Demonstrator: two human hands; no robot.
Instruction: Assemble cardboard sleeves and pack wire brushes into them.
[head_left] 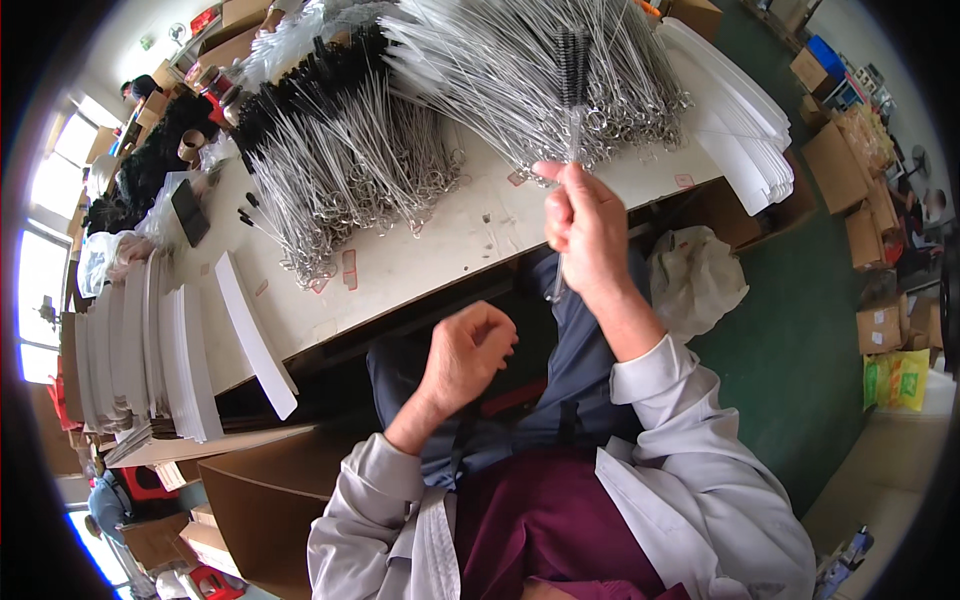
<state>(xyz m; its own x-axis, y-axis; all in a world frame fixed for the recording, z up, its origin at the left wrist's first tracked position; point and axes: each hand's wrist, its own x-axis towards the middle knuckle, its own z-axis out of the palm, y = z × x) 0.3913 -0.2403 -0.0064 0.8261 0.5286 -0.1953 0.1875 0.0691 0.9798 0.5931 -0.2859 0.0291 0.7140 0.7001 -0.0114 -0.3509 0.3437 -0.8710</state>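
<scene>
My right hand (588,222) is closed round the wire handle of a bottle brush (573,70), held upright. Its black bristles point up, and the loop at the handle's end shows below my fist. My left hand (468,352) hovers above my lap with its fingers curled in; anything inside them is hidden. Across the table lies a pile of black-bristled brushes (345,150), their looped wire handles toward me. To its right is a larger pile of wire-handled brushes (500,80), partly under clear plastic sleeves.
Folded white card strips (180,350) stand at the table's left end, with one strip (250,330) lying apart. More white card (735,125) hangs over the right edge. A clear plastic bag (697,280) is beside my right knee. An open cardboard box (265,500) stands lower left.
</scene>
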